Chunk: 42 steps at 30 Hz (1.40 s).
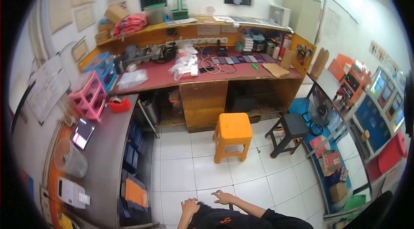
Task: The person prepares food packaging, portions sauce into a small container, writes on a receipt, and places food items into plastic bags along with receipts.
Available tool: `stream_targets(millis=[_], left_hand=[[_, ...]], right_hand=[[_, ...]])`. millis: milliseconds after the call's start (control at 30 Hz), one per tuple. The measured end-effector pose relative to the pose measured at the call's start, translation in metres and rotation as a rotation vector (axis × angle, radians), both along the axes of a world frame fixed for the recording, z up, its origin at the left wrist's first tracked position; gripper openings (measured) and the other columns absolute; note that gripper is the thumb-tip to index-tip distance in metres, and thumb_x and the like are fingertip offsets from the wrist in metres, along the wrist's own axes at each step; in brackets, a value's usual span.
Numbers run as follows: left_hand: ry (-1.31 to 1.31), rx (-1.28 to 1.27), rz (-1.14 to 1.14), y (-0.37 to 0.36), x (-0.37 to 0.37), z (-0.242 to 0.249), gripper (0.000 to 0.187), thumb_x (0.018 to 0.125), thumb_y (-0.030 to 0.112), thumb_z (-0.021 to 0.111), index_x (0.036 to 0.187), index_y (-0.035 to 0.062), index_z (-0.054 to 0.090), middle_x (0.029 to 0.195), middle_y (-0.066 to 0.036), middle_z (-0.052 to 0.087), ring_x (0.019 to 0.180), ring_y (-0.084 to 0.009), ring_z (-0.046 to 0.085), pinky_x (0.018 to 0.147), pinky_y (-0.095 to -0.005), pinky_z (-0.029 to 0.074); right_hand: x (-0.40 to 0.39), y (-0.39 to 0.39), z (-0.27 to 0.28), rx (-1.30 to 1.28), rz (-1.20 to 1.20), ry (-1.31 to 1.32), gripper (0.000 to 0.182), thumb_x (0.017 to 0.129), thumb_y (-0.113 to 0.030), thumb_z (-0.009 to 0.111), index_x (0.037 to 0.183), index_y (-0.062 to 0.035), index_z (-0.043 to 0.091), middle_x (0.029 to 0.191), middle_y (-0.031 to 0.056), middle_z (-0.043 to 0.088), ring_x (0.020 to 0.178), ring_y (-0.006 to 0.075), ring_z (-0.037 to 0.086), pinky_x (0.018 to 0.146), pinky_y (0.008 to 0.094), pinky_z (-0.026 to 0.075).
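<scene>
My left hand (189, 206) is low in the view, beside the front of my dark shirt (224, 219). Its fingers are bent a little and apart, and I see nothing held in it. My right hand (223, 197) reaches across from the right, just above the shirt, with fingers spread and nothing in them. White floor tiles lie beyond both hands. Nearest in front stands an orange plastic stool (234, 132).
A black stool (293, 132) stands to the right. Ahead, a red-topped workbench (159, 73) carries a row of phones (241, 59), cables and plastic bags. On the left, a grey counter (105, 160) holds a tablet (82, 133), a tape dispenser (118, 105) and a white printer (72, 193).
</scene>
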State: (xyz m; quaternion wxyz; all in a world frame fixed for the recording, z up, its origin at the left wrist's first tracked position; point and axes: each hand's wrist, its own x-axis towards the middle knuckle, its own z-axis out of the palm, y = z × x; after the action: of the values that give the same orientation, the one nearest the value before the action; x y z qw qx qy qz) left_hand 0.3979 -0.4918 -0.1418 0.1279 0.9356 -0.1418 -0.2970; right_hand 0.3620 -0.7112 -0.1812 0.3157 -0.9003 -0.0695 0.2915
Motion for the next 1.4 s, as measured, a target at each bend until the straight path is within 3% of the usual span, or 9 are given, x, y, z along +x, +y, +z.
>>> stream_targets(millis=[300,567,700,900,1067,1133,1167,1333,1400], left_hand=[[0.341,0.293,-0.137,-0.051,0.143,-0.068,0.053,0.069,0.044,0.055,0.116,0.0198,0.050,0.120,-0.011,0.048,0.112,-0.0306,0.044,0.091,-0.0501,0.032],[0.038,0.150,-0.537,-0.260,0.286,-0.043,0.038,0.072,0.027,0.048,0.107,0.0133,0.054,0.114,-0.012,0.052,0.107,-0.0295,0.048,0.086,-0.0497,0.037],[-0.029,-0.001,-0.722,-0.381,0.321,-0.028,0.035,0.073,0.027,0.049,0.104,0.0116,0.055,0.104,-0.012,0.057,0.097,-0.0290,0.054,0.079,-0.0437,0.043],[0.031,-0.135,-0.782,-0.486,0.349,-0.021,0.038,0.073,0.029,0.049,0.106,0.0112,0.054,0.105,-0.012,0.057,0.098,-0.0284,0.054,0.079,-0.0435,0.043],[0.136,-0.060,-0.730,-0.505,0.380,-0.038,0.048,0.072,0.032,0.054,0.114,0.0110,0.049,0.112,-0.016,0.052,0.104,-0.0312,0.049,0.084,-0.0426,0.041],[0.207,0.027,-0.702,-0.500,0.388,-0.043,0.051,0.070,0.034,0.055,0.116,0.0111,0.049,0.112,-0.015,0.053,0.105,-0.0309,0.049,0.085,-0.0412,0.041],[0.223,0.038,-0.700,-0.499,0.391,-0.046,0.051,0.070,0.034,0.055,0.116,0.0111,0.049,0.112,-0.015,0.053,0.105,-0.0309,0.049,0.085,-0.0412,0.041],[0.231,0.155,-0.795,-0.489,0.417,-0.074,0.038,0.069,0.024,0.050,0.103,0.0101,0.057,0.105,-0.013,0.058,0.097,-0.0270,0.056,0.076,-0.0401,0.045],[0.179,0.054,-0.639,-0.476,0.433,-0.068,0.037,0.072,0.027,0.052,0.105,0.0119,0.055,0.104,-0.011,0.058,0.098,-0.0275,0.054,0.079,-0.0408,0.044]], right_hand=[[0.097,-0.122,-0.067,0.194,-0.074,-0.058,0.051,0.077,-0.035,0.056,0.119,-0.0096,0.043,0.108,0.0206,0.052,0.102,0.0344,0.049,0.086,0.0395,0.040],[0.035,-0.287,-0.118,-0.152,-0.889,0.121,0.044,0.070,-0.039,0.061,0.103,-0.0109,0.058,0.098,0.0159,0.060,0.093,0.0311,0.056,0.081,0.0366,0.044],[-0.014,-0.310,-0.156,0.128,-1.247,0.292,0.036,0.070,-0.026,0.063,0.101,-0.0079,0.059,0.088,0.0137,0.062,0.080,0.0233,0.061,0.074,0.0318,0.047],[0.007,-0.330,-0.191,0.206,-1.207,0.417,0.034,0.071,-0.021,0.061,0.102,-0.0074,0.058,0.086,0.0121,0.062,0.074,0.0207,0.061,0.069,0.0317,0.048],[0.074,-0.381,-0.270,0.364,-1.082,0.108,0.032,0.072,-0.016,0.059,0.103,-0.0069,0.057,0.084,0.0107,0.062,0.068,0.0185,0.062,0.064,0.0316,0.049],[0.110,-0.408,-0.165,0.574,-1.130,0.093,0.029,0.076,-0.010,0.053,0.104,-0.0041,0.054,0.089,0.0116,0.061,0.069,0.0154,0.062,0.060,0.0282,0.050],[0.126,-0.412,-0.142,0.856,-1.459,0.222,0.037,0.075,-0.005,0.052,0.111,-0.0056,0.049,0.083,0.0109,0.061,0.062,0.0184,0.061,0.048,0.0272,0.046],[0.112,-0.407,-0.124,0.854,-1.691,0.086,0.036,0.076,-0.003,0.048,0.112,-0.0029,0.047,0.080,0.0125,0.061,0.059,0.0175,0.060,0.047,0.0255,0.045],[0.058,-0.403,-0.353,0.181,-0.726,0.055,0.037,0.073,-0.011,0.055,0.110,-0.0092,0.050,0.085,0.0076,0.062,0.073,0.0215,0.060,0.058,0.0294,0.048]])
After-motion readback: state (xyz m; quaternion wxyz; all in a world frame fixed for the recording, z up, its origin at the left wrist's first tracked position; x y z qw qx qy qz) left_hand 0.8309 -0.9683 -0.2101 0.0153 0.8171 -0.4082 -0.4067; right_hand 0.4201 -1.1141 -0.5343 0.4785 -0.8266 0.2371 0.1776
